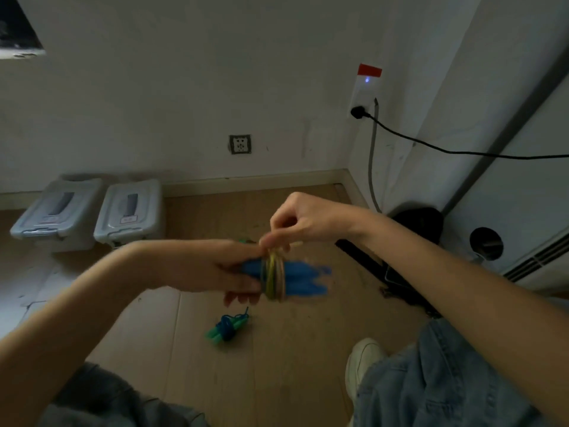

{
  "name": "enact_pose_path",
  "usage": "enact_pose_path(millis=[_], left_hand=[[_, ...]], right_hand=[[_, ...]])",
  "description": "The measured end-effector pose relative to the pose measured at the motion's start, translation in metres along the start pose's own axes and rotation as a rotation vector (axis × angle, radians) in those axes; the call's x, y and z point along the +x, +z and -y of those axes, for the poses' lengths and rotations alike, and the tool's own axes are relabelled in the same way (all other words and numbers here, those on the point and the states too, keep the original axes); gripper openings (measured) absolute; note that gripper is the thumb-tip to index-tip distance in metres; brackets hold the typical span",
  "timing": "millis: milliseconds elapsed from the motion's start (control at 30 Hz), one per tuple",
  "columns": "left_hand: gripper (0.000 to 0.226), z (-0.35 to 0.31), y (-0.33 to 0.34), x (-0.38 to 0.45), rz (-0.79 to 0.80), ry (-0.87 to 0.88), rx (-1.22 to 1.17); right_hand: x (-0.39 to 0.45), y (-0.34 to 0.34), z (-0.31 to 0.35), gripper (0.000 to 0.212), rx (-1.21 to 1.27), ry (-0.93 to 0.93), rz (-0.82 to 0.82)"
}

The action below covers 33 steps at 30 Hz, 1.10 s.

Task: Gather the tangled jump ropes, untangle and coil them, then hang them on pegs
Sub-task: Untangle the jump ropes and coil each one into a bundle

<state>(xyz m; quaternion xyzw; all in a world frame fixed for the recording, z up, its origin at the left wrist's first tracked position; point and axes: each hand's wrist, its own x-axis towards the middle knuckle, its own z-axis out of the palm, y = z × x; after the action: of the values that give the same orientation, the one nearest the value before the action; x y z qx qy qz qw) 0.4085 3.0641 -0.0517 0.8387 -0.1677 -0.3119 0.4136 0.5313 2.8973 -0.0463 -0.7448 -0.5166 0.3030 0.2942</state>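
My left hand [212, 268] grips a pair of blue jump-rope handles [303, 280] held side by side, pointing right. A yellow-green rope [273, 277] is wound in several turns around the middle of the handles. My right hand [295, 221] hovers just above the wraps and pinches the rope at the top of the coil. The bundle is blurred by motion. On the floor below lies a second jump rope [228, 328], with green handles and a dark blue cord coiled around them.
Two grey lidded bins [87, 211] stand against the wall at left. A black cable [431, 146] runs from a wall socket to the right. A white appliance [523, 226] fills the right side, dark items [409, 235] at its base. My knees and a white shoe [361, 365] are low in view.
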Motion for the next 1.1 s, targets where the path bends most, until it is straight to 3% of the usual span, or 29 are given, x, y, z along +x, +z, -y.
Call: enact_pose_path(millis=[67, 133, 167, 233, 267, 333, 433, 533, 600, 700, 767, 833, 867, 933, 1000, 1033, 1100], left_hand=[[0.017, 0.004, -0.009, -0.01, -0.157, 0.134, -0.27], [0.018, 0.016, -0.015, -0.008, -0.411, 0.121, -0.603], [0.015, 0.024, -0.016, -0.001, -0.554, 0.069, -0.624], [0.008, 0.038, -0.017, 0.012, -0.765, -0.157, -0.268], [0.012, 0.043, -0.017, 0.015, -0.763, -0.267, -0.032], [0.01, 0.044, -0.013, 0.018, -0.525, -0.325, 0.188], [0.003, 0.021, -0.001, 0.019, -0.226, -0.225, 0.173], [0.009, -0.005, -0.003, 0.009, -0.091, -0.077, 0.107], [0.014, -0.011, -0.007, -0.008, -0.088, 0.061, -0.046], [0.022, 0.001, -0.012, -0.02, -0.311, 0.191, -0.465], [0.017, 0.017, -0.013, -0.012, -0.614, 0.095, -0.605], [0.011, 0.028, -0.011, -0.001, -0.857, -0.142, -0.313], [0.015, 0.033, -0.008, 0.0, -0.797, -0.251, -0.075], [0.014, 0.034, -0.002, 0.0, -0.382, -0.271, 0.12], [0.007, 0.022, 0.006, -0.005, -0.052, -0.166, -0.005], [0.009, 0.014, 0.007, -0.01, 0.026, -0.09, -0.069], [0.019, 0.006, 0.001, -0.019, 0.005, 0.074, -0.222]], right_hand=[[-0.008, 0.011, -0.013, 0.039, 0.239, 0.008, -0.076], [-0.019, 0.022, -0.022, 0.043, 0.321, 0.097, -0.102], [-0.022, 0.025, -0.023, 0.042, 0.282, 0.117, -0.103], [-0.026, 0.021, -0.02, 0.036, 0.056, 0.098, -0.099], [-0.028, 0.016, -0.016, 0.033, -0.052, 0.077, -0.106], [-0.028, 0.002, -0.005, 0.029, -0.121, 0.015, -0.126], [-0.017, -0.009, 0.009, 0.029, -0.093, -0.071, -0.13], [-0.007, -0.01, 0.009, 0.028, -0.04, -0.075, -0.12], [-0.009, -0.008, 0.001, 0.028, 0.06, -0.029, -0.147], [-0.02, 0.005, -0.01, 0.038, 0.219, 0.057, -0.177], [-0.027, 0.017, -0.009, 0.035, 0.136, 0.079, -0.139], [-0.029, 0.02, -0.002, 0.026, -0.126, 0.031, -0.088], [-0.03, 0.017, 0.004, 0.022, -0.203, 0.003, -0.071], [-0.027, 0.003, 0.014, 0.019, -0.221, -0.024, -0.098], [-0.021, -0.008, 0.019, 0.021, -0.164, -0.046, -0.152], [-0.017, -0.01, 0.018, 0.023, -0.113, -0.055, -0.171], [-0.011, -0.006, 0.013, 0.028, -0.024, -0.028, -0.209]])
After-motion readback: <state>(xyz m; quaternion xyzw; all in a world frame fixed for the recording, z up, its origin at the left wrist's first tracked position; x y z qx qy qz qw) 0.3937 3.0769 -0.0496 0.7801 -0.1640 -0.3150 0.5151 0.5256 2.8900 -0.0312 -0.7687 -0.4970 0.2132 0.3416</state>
